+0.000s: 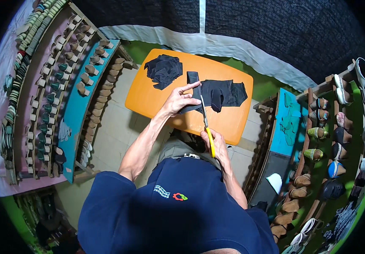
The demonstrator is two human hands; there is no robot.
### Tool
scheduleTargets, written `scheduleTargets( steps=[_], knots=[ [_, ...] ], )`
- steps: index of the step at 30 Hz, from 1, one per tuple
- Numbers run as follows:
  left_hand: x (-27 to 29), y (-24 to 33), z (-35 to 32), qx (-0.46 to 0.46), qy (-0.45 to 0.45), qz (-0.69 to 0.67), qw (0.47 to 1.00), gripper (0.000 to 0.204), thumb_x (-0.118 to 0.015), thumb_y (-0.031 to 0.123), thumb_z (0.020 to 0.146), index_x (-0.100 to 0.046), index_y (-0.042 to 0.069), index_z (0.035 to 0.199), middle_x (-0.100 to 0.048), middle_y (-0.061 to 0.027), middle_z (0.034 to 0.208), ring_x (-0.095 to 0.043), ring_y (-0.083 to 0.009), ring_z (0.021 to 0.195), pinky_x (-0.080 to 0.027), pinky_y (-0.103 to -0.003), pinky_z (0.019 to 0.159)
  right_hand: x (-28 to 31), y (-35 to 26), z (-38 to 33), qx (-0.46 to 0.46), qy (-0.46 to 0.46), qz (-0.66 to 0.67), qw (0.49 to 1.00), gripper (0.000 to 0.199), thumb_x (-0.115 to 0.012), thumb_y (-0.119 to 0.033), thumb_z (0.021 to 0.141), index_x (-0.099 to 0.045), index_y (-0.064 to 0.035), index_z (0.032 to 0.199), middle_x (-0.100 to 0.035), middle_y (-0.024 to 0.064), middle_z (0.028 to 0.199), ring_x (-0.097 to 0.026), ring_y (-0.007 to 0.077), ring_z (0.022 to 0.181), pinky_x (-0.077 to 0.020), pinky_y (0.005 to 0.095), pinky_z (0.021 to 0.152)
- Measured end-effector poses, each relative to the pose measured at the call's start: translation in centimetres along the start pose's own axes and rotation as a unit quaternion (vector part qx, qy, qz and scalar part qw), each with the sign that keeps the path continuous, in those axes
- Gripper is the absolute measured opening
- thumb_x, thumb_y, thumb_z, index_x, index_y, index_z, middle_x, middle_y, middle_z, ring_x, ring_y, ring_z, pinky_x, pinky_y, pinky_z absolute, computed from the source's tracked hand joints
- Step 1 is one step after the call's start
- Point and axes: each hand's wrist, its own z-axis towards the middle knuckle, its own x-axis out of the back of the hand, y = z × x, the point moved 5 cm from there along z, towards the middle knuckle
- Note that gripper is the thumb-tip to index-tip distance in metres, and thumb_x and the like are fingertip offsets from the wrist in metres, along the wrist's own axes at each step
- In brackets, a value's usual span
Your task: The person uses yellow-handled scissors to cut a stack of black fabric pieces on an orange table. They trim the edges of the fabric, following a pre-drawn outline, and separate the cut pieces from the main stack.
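My right hand [217, 146] is closed round the yellow handles of a pair of scissors [210, 137]. Its blades point away from me, up to a strip of black fabric [193, 78]. Pinched between the fingers of my left hand [181, 100], that strip stands above the orange table [148, 101]. Whether the blades are parted is hard to make out. Just right of the strip lies a spread of black fabric pieces [229, 94], partly folded. A crumpled heap of black fabric pieces [164, 71] rests on the table's far left.
Racks of shoe forms [87, 70] and a blue shelf board [79, 110] stand on the left. To the right, another blue board [290, 114] carries green cut pieces, beside shelves of shoes [318, 131]. A dark curtain [267, 34] hangs behind the table.
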Motion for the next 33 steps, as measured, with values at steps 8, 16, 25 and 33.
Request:
scheduleTargets(
  steps=[8, 16, 25, 33],
  knots=[
    [-0.1, 0.3, -0.1, -0.006, -0.009, -0.011, 1.000, 0.072, -0.074, -0.006, 0.078, -0.049, 0.006, 0.144, -0.071, -0.0040, 0.091, -0.067, -0.0071, 0.081, -0.055, -0.020, 0.078, -0.4, 1.2, 0.3, -0.020, 0.014, 0.060, 0.998, 0.048, -0.077, -0.047, 0.085, -0.058, -0.0047, 0.071, -0.044, -0.0042, 0.057, -0.038, 0.0063, 0.053, -0.0304, 0.0275, 0.048],
    [-0.3, -0.2, -0.1, -0.017, -0.003, -0.013, 1.000, 0.071, -0.077, -0.003, 0.077, -0.052, 0.008, 0.143, -0.067, 0.0002, 0.085, -0.059, -0.0018, 0.074, -0.049, -0.018, 0.071, -0.1, 0.9, 0.3, 0.006, 0.032, 0.039, 0.999, 0.050, -0.075, -0.048, 0.086, -0.060, -0.0035, 0.071, -0.045, -0.0046, 0.057, -0.038, 0.0058, 0.054, -0.0298, 0.0278, 0.049],
    [-0.9, -0.8, -0.6, -0.027, -0.011, 0.016, 0.999, 0.074, -0.077, -0.004, 0.076, -0.052, 0.010, 0.144, -0.053, 0.0076, 0.077, -0.053, -0.0005, 0.071, -0.049, -0.017, 0.071, 0.0, 0.1, 1.1, -0.010, 0.029, 0.070, 0.997, 0.048, -0.073, -0.050, 0.088, -0.062, -0.0043, 0.077, -0.046, -0.0050, 0.058, -0.039, 0.0055, 0.054, -0.0307, 0.0276, 0.049],
    [-1.2, -0.4, -0.9, -0.031, 0.005, -0.037, 0.999, 0.070, -0.079, 0.001, 0.076, -0.055, 0.008, 0.141, -0.063, 0.0016, 0.087, -0.057, -0.0039, 0.078, -0.050, -0.019, 0.077, -0.2, 1.1, 1.4, -0.012, 0.032, 0.082, 0.996, 0.049, -0.074, -0.051, 0.087, -0.058, -0.0065, 0.073, -0.044, -0.0062, 0.054, -0.039, 0.0055, 0.048, -0.0304, 0.0261, 0.044]
  ],
)
